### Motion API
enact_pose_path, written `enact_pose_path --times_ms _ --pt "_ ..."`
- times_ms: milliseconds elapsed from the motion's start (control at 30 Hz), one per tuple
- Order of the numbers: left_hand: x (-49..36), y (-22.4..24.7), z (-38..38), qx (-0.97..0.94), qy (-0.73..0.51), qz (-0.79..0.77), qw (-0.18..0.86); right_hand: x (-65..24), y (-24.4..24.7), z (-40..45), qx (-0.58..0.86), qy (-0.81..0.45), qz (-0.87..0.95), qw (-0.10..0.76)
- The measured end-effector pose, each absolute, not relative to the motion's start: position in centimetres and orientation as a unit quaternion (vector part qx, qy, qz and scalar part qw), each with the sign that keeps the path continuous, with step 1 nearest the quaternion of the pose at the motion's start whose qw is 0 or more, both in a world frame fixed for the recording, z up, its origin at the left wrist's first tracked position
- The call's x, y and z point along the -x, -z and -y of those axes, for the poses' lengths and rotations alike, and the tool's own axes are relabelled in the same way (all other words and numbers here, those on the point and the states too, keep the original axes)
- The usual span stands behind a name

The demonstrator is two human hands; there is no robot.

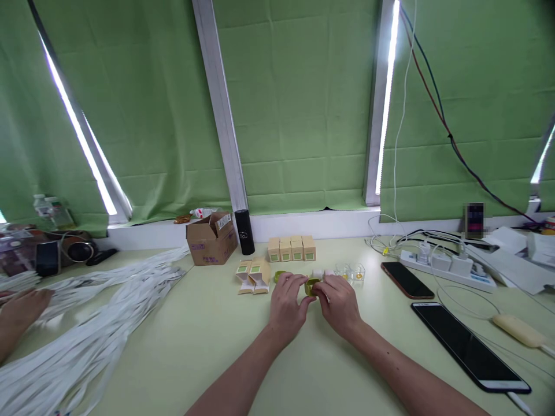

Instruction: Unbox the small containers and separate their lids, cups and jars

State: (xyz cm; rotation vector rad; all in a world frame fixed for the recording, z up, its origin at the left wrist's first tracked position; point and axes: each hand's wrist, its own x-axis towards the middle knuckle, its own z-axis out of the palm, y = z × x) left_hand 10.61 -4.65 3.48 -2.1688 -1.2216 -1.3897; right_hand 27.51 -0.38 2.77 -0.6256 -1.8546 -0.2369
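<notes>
Between both hands is a small round green cup-like piece (311,285), tilted with its hollow side partly showing. My left hand (287,305) is closed on its left edge, thumb and fingers curved around it. From the other side, my right hand (340,305) pinches it with its fingertips. Behind my left fingers lies another green piece (278,276), partly covered. Small white pieces (318,273) sit just beyond my right hand. To their right stand clear little cups (358,273) with something yellow inside.
Several small kraft boxes (291,248) stand in a row behind; opened kraft boxes (254,276) lie left. Farther back are a cardboard carton (211,240) and black cylinder (245,232). Phones (470,346), cables and a power strip (446,268) occupy the right. Another person's hand (26,312) touches white strips (99,329).
</notes>
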Motion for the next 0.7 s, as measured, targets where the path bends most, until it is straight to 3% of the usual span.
enact_pose_path --times_ms 700 --pt "-10.45 -3.46 4.48 0.743 0.484 0.440 0.140 -27.49 -2.51 0.22 0.266 0.106 0.786 0.548"
